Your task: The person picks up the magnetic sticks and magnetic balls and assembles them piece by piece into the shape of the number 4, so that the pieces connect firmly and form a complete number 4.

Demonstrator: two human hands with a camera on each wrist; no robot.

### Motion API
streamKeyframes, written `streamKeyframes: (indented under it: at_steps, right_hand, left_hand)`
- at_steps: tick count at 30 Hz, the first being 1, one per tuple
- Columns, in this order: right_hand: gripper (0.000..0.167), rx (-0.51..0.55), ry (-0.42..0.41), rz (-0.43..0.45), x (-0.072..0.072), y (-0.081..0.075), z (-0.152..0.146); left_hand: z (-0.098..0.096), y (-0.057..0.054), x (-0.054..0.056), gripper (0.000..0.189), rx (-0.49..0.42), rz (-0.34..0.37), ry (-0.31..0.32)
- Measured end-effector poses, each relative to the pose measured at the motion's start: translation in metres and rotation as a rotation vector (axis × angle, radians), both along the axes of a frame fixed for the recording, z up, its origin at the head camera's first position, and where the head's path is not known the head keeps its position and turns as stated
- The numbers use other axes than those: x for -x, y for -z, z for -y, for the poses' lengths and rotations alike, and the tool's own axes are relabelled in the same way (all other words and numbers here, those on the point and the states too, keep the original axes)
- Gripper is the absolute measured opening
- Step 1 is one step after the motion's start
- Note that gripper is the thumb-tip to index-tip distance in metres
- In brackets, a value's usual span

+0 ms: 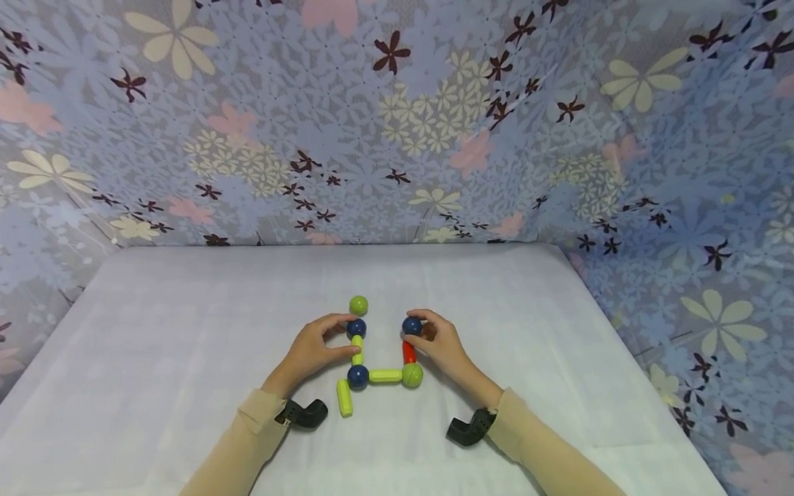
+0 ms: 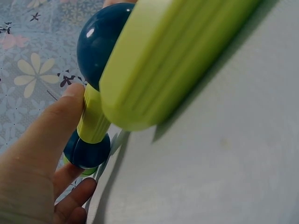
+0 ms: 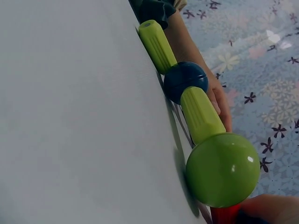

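Note:
My left hand (image 1: 313,346) has its thumb against an upper-left green rod (image 1: 357,349) and its fingers at the dark blue ball (image 1: 356,328) on that rod's far end. With thumb and index finger, my right hand (image 1: 443,343) grips another dark blue ball (image 1: 411,326) at the far end of a red rod (image 1: 409,353). That red rod meets a green ball (image 1: 412,375). A horizontal green rod (image 1: 385,376) joins the green ball to a near blue ball (image 1: 358,376), where the left side begins. Together the pieces form a U lying on the table, its gap facing away.
A loose green ball (image 1: 358,305) sits just beyond the left blue ball. Close to the near blue ball lies a separate green rod (image 1: 344,398), large in the left wrist view. White cloth covers the table (image 1: 191,306), and a floral curtain (image 1: 348,129) rises behind it.

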State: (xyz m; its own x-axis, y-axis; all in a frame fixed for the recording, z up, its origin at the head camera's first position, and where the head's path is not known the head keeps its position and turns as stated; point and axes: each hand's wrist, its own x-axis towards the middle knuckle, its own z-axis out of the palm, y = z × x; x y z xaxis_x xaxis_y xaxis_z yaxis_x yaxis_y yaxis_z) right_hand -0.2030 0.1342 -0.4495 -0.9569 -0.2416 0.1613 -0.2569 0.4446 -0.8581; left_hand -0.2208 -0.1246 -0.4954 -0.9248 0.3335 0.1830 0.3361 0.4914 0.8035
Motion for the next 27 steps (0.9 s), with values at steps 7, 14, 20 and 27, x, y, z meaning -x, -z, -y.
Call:
streamKeyframes:
  at_steps: [7,14,20,27]
  right_hand:
    - [0.043,0.097,0.019,0.100,0.024,0.035,-0.009]
    - [0.044,0.147,0.024,0.185,0.028,0.035,-0.012]
    - [0.045,0.148,0.018,0.223,0.031,0.031,-0.011]
    - [0.046,0.191,-0.026,0.285,0.032,0.029,-0.012]
  left_hand:
    - [0.000,-0.001,0.000,0.058,0.007,-0.020,0.001]
    - [-0.001,-0.002,0.000,0.058,0.010,-0.014,0.007]
    - [-0.001,-0.002,0.002,0.058,0.002,-0.027,-0.004]
    - [0.001,0.000,0.001,0.058,0.018,-0.011,-0.007]
